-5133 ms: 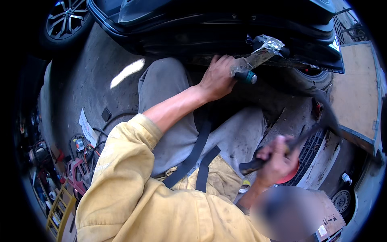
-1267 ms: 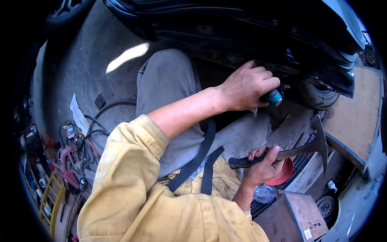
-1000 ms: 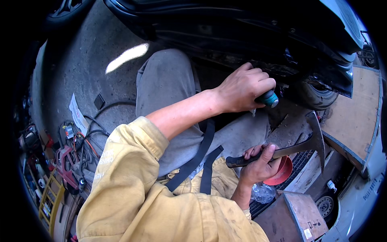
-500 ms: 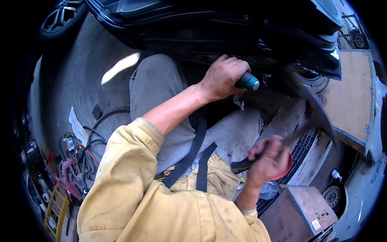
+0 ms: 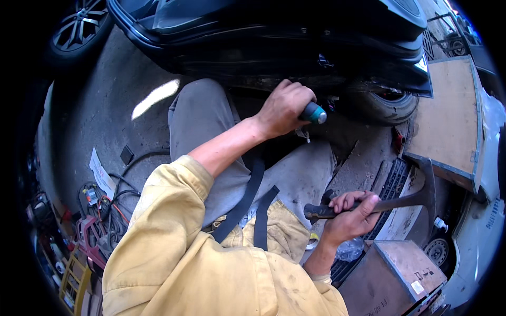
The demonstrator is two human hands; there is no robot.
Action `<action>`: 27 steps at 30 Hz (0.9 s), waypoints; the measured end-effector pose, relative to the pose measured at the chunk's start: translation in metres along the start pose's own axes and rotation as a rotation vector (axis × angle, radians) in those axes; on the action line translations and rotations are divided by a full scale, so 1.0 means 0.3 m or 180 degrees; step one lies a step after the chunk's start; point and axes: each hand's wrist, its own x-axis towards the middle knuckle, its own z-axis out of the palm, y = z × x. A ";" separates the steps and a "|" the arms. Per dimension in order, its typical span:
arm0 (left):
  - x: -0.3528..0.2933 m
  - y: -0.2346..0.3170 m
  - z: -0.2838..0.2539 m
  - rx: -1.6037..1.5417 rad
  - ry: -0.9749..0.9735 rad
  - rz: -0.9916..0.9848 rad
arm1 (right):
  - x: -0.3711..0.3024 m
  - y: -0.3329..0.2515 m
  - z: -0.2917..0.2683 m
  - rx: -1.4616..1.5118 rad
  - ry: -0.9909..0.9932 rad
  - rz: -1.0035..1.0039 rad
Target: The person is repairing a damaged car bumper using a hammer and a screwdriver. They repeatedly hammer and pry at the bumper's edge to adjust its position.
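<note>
My left hand (image 5: pixel 284 109) is wrapped round a green-and-black handle (image 5: pixel 314 112) with a bare metal end cap. It is held close to the lower edge of a dark car body (image 5: pixel 237 62); the tool's far end is hidden, so its exact kind does not show. Lower right, my right hand (image 5: pixel 352 220) grips a hammer (image 5: pixel 403 202) by its dark shaft. The hammer's long, pointed head is to the right, apart from the handle in my left hand.
A tyre (image 5: pixel 387 108) lies beneath the car's right end. Wooden crates (image 5: pixel 443 118) stand on my right, with a clear plastic bottle (image 5: pixel 349 249) by the lower one. Tangled cables (image 5: pixel 113 203) and a yellow frame (image 5: pixel 74 279) are on the left.
The hammer, blurred and higher before, has swung down and away from the left hand's tool handle. My left hand keeps its grip; the view has shifted slightly.
</note>
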 end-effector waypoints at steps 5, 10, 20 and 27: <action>-0.008 -0.029 0.005 0.0124 0.0086 -0.0079 | -0.019 0.007 0.022 -0.0005 -0.0464 -0.0110; -0.002 -0.046 -0.007 0.0117 0.0180 -0.0105 | -0.104 0.109 0.104 0.0228 -0.0750 0.0162; -0.010 -0.061 0.001 0.0237 0.0274 -0.0166 | 0.174 -0.309 -0.015 0.0761 -0.0405 -0.1186; -0.005 -0.049 -0.010 0.0311 0.0328 -0.0085 | -0.001 -0.068 -0.005 -0.0076 0.0321 -0.0765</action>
